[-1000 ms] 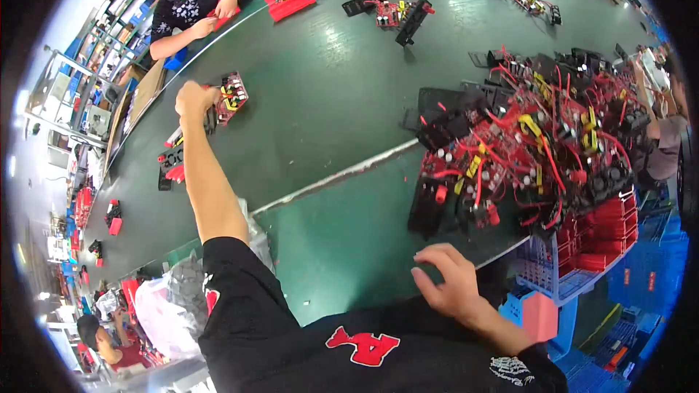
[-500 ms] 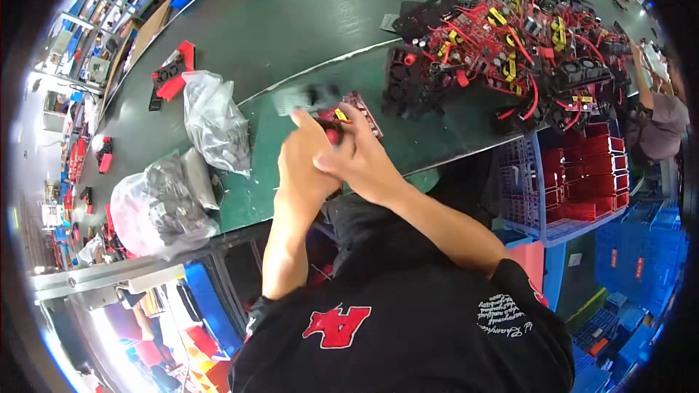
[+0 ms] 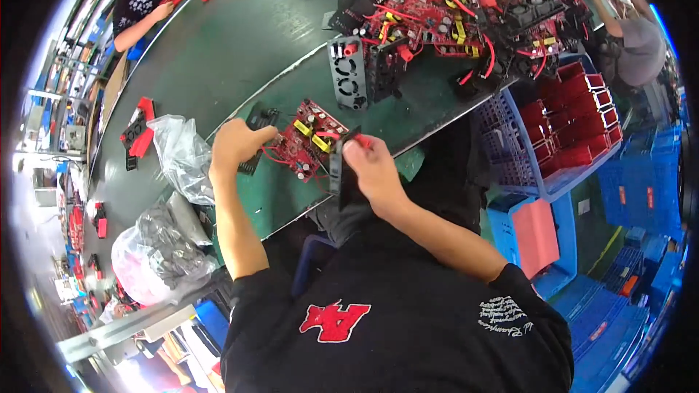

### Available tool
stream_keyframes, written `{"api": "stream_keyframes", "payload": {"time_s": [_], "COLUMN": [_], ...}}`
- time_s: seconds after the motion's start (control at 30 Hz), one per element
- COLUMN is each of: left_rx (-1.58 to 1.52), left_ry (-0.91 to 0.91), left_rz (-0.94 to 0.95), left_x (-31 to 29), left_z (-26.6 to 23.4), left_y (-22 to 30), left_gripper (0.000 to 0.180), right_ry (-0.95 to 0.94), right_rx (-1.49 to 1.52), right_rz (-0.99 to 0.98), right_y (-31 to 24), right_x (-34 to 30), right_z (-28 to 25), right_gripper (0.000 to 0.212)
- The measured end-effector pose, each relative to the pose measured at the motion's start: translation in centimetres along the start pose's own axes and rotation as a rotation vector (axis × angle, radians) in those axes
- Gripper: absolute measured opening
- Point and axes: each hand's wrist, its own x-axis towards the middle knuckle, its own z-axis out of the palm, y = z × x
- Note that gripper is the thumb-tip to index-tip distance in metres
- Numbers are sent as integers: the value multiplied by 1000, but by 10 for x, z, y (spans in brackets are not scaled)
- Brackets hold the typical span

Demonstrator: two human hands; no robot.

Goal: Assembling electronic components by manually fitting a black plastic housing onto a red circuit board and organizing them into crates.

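A red circuit board (image 3: pixel 306 142) with yellow-wrapped parts and red wires lies on the green table between my two hands. My left hand (image 3: pixel 237 144) is closed on a black panel (image 3: pixel 259 118) at the board's left edge, its thumb reaching over the panel. My right hand (image 3: pixel 375 171) pinches another black end panel (image 3: pixel 336 167), which stands on edge at the board's right side. Red wire or a red terminal shows by those fingers. A grey panel with two round fan openings (image 3: pixel 347 73) rests against the heap beyond the board.
A large heap of red boards (image 3: pixel 451 14) fills the far right of the table. Clear plastic bags (image 3: pixel 182 160) lie to the left. Beside the table's right edge stands a blue crate (image 3: pixel 542 182) with red housings. A co-worker (image 3: pixel 149 0) handles red parts at far left.
My hands have moved apart, each now on a black panel with the board visible between them. The view has shifted, showing more of the co-worker at far left.
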Motion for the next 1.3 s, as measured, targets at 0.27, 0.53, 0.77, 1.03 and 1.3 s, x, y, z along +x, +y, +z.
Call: {"api": "stream_keyframes", "payload": {"time_s": [0.27,0.53,0.77,1.03,1.3], "left_rx": [-780,-522,-391,-296,-462], "left_ry": [44,-100,-11,292,-248], "left_rz": [240,331,341,257,748], "left_x": [-18,28,-41,-128,-129], "left_z": [21,47,43,28,72], "left_y": [8,-10,31,159,308], "left_gripper": [40,51,39,41,42], "right_ry": [-127,-132,-237,-157,-159], "right_rx": [33,-40,130,595,738], "right_rz": [-245,-201,-102,-64,-460], "right_y": [11,0,-9,-22,-41], "right_x": [12,3,-22,-52,-53], "right_z": [2,25,-4,-108,-257], "right_gripper": [49,53,60,97,97]}}
